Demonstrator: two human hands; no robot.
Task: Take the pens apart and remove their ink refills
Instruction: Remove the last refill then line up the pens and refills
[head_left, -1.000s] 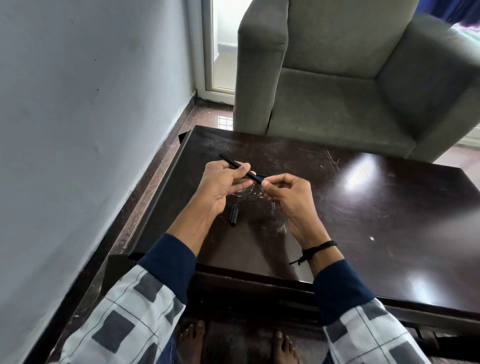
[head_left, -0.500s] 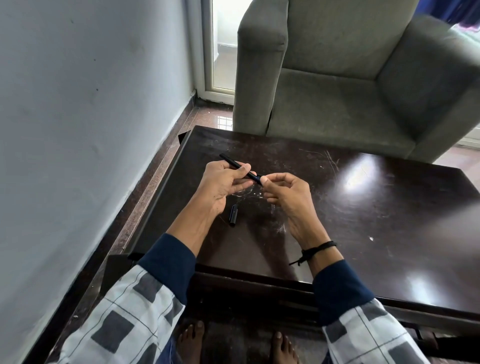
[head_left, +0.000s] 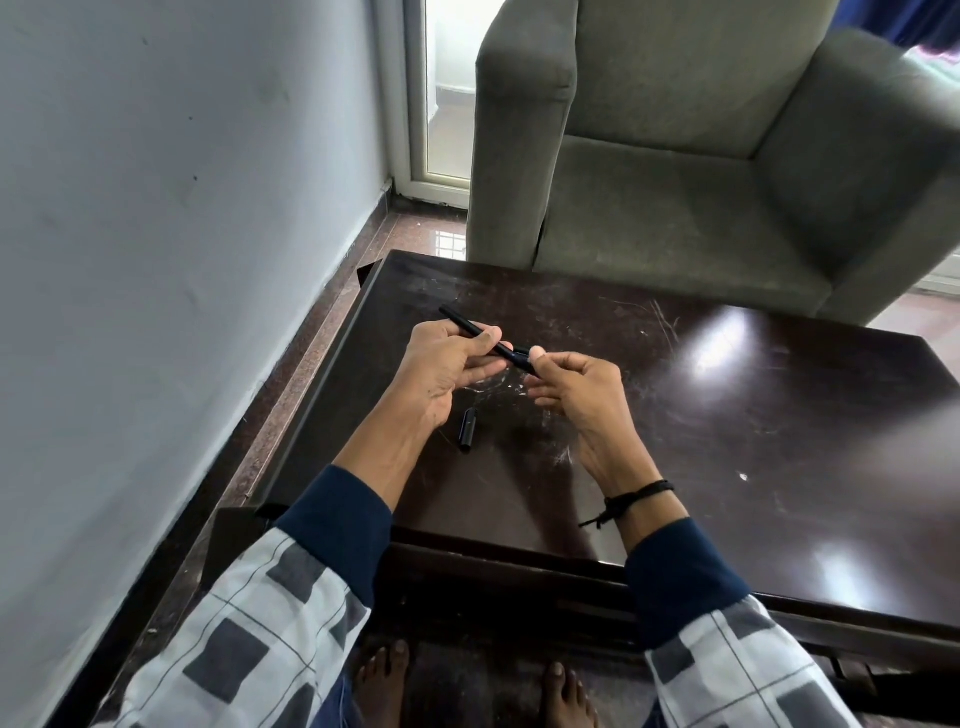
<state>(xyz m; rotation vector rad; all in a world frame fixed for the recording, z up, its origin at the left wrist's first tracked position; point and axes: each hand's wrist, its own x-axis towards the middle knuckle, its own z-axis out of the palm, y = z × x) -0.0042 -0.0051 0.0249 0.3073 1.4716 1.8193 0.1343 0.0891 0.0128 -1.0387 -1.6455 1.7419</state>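
Pen sits at centre frame above the table: our left hand grips the barrel to resist twist, and our right hand pinches the tip end, apparently to unscrew it. The cap lies on the table just below.

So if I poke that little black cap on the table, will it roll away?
Probably: the small black plastic pen cap looks round and lies on its side on the glossy dark wooden table. It likely feels light and stiff, being so small.
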